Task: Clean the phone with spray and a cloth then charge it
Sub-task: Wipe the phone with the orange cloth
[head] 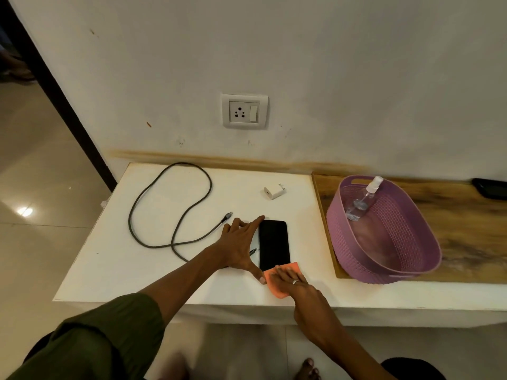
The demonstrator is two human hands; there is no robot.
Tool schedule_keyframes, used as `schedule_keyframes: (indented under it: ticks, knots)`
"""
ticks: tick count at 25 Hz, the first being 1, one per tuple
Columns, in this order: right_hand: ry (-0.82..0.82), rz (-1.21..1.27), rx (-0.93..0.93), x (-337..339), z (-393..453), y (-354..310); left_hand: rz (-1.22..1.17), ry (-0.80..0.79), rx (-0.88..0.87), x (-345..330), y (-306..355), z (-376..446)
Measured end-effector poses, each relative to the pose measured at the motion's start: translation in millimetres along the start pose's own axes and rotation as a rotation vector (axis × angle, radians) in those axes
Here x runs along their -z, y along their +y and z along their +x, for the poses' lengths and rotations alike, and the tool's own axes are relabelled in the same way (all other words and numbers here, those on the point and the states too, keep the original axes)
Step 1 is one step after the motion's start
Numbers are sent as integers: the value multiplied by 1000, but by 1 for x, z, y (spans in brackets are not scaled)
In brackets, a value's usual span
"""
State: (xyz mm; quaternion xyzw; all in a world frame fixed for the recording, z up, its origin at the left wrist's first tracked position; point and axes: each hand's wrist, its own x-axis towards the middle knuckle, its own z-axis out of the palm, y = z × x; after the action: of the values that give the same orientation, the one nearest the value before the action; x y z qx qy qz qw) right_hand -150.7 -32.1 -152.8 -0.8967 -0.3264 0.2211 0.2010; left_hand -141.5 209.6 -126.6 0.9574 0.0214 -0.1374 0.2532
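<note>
table (170, 270): white, carries everything; purple basket (384, 242) with spray bottle (362, 200) sits at right.
phone (274, 244): flat, screen up, near the front edge.
left hand (241, 248): grip wide, fingers braced along the phone's side.
right hand (290, 281): flat, pressing orange cloth (274, 283) on the phone's near end.
risk: a hard wipe could push the phone off the edge.
</note>
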Motion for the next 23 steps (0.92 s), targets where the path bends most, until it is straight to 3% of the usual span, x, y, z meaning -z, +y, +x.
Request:
schedule_keyframes:
  ticks: [3,12,16,18,20,23]
  knots:
    - [-198,-58,-191,-5,14,16,25,-3,-20,-1,-2,2]
    - [-101,-140,182,10,16,7,-6,13,-23,-4,-9,7]
    - [-293,-78,110,12,36,5,21,-5,-28,-1,-8,9]
    - [-244,-155,188,17,35,1,13,-10,-28,0,-8,8]
    - [-216,-90,145,20,40,8,3,-22,-30,1,-6,7]
    - [-367,-98,45,26,55,-1,3,-40,-17,0,-4,8]
